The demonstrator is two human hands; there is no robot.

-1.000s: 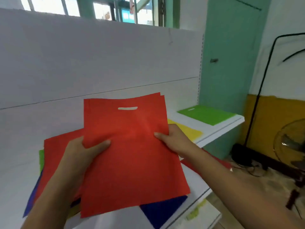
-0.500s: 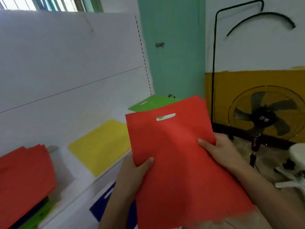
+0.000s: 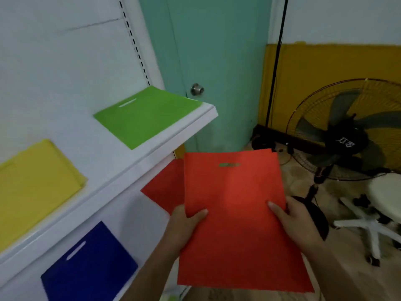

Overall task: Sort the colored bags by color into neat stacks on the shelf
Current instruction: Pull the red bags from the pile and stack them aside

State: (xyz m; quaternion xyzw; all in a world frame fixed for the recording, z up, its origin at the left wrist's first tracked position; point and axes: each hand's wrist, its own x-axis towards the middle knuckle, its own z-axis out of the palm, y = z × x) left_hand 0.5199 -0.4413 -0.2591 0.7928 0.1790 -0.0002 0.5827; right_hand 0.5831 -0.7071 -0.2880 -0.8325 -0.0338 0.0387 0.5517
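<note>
Both grips hold one red bag [image 3: 234,213]: my left hand [image 3: 184,227] pinches its left edge, my right hand [image 3: 295,224] its right. Lower shelf: blue bag [image 3: 91,266], red bag behind. Upper shelf [image 3: 134,168]: yellow bag [image 3: 32,187], green bag [image 3: 147,116].

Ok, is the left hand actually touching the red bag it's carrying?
Touching. The head view shows the left hand gripping the red bag, thumb lying on its front near the left edge.

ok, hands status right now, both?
Left hand: grips the left edge of the red bag, thumb on top.
Right hand: grips the same bag's right edge, thumb on top.
</note>
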